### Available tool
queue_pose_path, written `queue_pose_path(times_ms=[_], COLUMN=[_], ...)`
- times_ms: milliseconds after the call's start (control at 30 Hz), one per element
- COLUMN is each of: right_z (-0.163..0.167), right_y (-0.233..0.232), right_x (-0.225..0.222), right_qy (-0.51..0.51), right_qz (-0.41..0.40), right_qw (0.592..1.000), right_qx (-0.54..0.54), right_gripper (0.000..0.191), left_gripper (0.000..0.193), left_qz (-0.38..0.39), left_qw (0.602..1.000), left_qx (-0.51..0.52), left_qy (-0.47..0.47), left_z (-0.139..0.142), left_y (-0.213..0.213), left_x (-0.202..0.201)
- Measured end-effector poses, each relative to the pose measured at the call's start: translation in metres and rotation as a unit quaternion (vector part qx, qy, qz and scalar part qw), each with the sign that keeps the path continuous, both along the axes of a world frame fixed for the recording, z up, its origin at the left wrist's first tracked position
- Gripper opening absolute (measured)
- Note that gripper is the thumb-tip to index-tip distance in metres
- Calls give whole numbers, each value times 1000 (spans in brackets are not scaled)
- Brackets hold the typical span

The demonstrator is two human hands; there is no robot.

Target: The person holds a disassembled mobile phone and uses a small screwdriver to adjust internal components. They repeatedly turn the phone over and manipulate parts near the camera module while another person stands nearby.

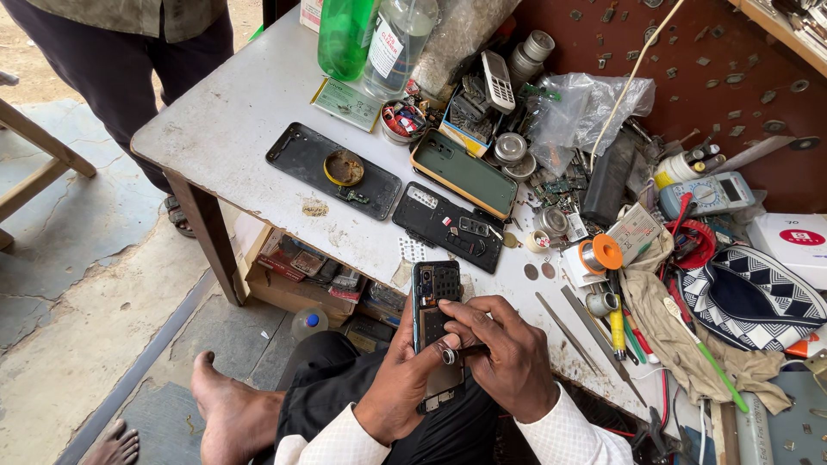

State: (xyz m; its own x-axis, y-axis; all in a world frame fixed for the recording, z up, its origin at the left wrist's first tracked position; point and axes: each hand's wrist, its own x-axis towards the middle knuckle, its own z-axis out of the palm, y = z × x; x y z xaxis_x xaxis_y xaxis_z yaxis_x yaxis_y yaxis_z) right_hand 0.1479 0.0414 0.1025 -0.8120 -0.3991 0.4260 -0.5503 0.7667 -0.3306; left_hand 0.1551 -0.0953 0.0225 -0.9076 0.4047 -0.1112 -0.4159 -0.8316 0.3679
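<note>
My left hand (398, 379) cradles an opened phone (435, 301) with its back cover off and the inner boards showing, held over my lap at the table's near edge. My right hand (508, 353) is closed around a small tool with a round metal end (450, 354), its tip pressed against the phone's middle. On the table just beyond lie a black phone back panel (448, 226) and a dark phone frame (332, 168) with a round tin of brownish paste (344, 168) on it. A phone in a gold-edged case (463, 172) lies face up beside them.
The white table (233, 120) is crowded on the right with solder spool (600, 254), tweezers (564, 323), screwdrivers, a multimeter (713, 194), plastic bag, bottles (375, 34) and a patterned cloth (754, 297). Another person stands at the far left corner (129, 34). A cardboard box (297, 275) sits under the table.
</note>
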Motion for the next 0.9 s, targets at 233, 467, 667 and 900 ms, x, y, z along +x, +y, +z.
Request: queue_pose_path(times_ms=[233,467,667,900], right_z=[-2,-1,2,17], right_y=[4,5,4,14], right_x=[-4,-3,-5,-7], right_qy=[-24,-22,-2,-29], right_qz=[19,13,24,31], right_qw=[999,999,997,998], right_qx=[-8,27,67,45], right_gripper=[56,56,57,63], left_gripper=[88,92,91,84], left_qz=[-4,-18,-20,-2], left_qw=[1000,1000,999,1000], left_qx=[12,-6,-11,29], left_qy=[-2,11,-32,1], left_z=[-4,-6,-6,17], left_y=[2,2,4,-4], left_x=[-1,-1,-1,-3])
